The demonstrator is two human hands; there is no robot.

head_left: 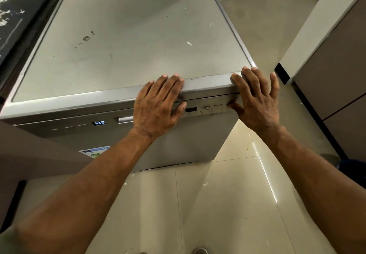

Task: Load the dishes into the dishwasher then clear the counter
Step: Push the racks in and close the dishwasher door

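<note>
Floor tiles (217, 204) lie closest, below both wrists, with small scraps scattered on them.

Left hand (158, 103): open, with the fingers straight and slightly spread. It is laid flat over the front top edge of the dishwasher (128, 42), and the thumb rests on the control strip.

Right hand (257, 99): also open, spread over the front right corner of the same top edge. Its thumb touches the strip beside the buttons (206, 108), which sit between the two thumbs. Neither hand grips anything.

Dishwasher door: shut, directly beneath both palms. Just left of the left hand is a recessed handle (125, 119), and beyond it a lit display (99, 123) reads 1:30. Below the left wrist, a label (95, 151) is stuck on the door. Beyond the fingertips the top is flat, scuffed and stained.

Well to the right of the right hand stands a brown cabinet (336, 85). Far left of the left hand, a dark counter (15, 26) adjoins the machine.
</note>
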